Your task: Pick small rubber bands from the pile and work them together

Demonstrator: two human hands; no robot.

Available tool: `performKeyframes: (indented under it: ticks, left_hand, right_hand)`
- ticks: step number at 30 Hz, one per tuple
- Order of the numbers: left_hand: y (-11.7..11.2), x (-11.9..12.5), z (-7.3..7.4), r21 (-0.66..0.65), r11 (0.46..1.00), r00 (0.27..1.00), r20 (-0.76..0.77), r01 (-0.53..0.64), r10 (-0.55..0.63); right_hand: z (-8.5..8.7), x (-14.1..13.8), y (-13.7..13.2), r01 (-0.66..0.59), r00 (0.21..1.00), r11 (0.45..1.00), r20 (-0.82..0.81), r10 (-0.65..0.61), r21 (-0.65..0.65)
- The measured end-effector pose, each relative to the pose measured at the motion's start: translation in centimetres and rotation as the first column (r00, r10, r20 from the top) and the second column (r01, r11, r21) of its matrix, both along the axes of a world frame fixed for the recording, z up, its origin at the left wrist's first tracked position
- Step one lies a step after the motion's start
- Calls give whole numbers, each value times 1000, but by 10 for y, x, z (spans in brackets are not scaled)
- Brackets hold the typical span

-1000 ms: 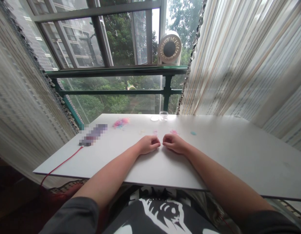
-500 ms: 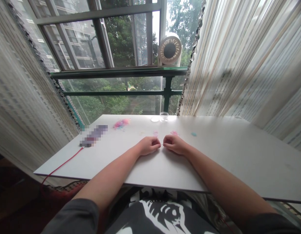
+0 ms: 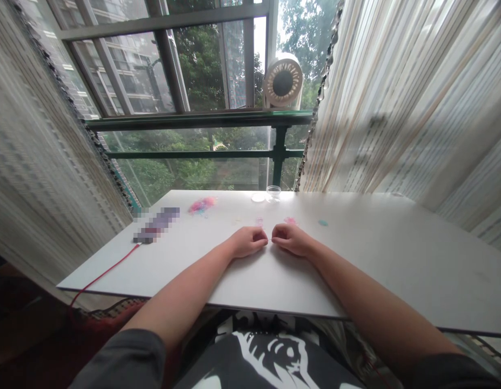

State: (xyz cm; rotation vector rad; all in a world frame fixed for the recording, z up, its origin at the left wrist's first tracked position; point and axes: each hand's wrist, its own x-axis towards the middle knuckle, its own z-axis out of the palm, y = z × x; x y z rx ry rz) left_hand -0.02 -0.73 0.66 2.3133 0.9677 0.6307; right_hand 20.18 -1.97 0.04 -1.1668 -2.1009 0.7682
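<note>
My left hand [image 3: 250,241] and my right hand [image 3: 289,239] rest on the white table [image 3: 250,286], fingertips almost meeting. Both are closed in a pinch. A tiny pale sliver shows in the gap between them, too small to name. Just beyond my fingers lie a small pale pink cluster [image 3: 259,221] and a brighter pink cluster [image 3: 290,220]. A little teal pile [image 3: 323,222] sits to the right of these. Farther left is a heap of small pink, orange and blue pieces [image 3: 202,205].
A clear round tub [image 3: 273,194] stands near the back edge, with a white disc-shaped lid [image 3: 258,198] beside it. At the left lies a blurred-out device [image 3: 157,225] on a red cable [image 3: 106,272]. A white fan [image 3: 283,81] is by the window. Curtains [image 3: 396,97] hang at both sides.
</note>
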Motion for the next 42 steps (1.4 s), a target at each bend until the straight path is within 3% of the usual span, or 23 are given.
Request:
performKeyframes:
  ticks: [42]
  left_hand:
    - [2, 0, 0, -5, 1000, 1000, -26, 11, -11]
  right_hand:
    - [-1, 2, 2, 6, 999, 1000, 32, -6, -14]
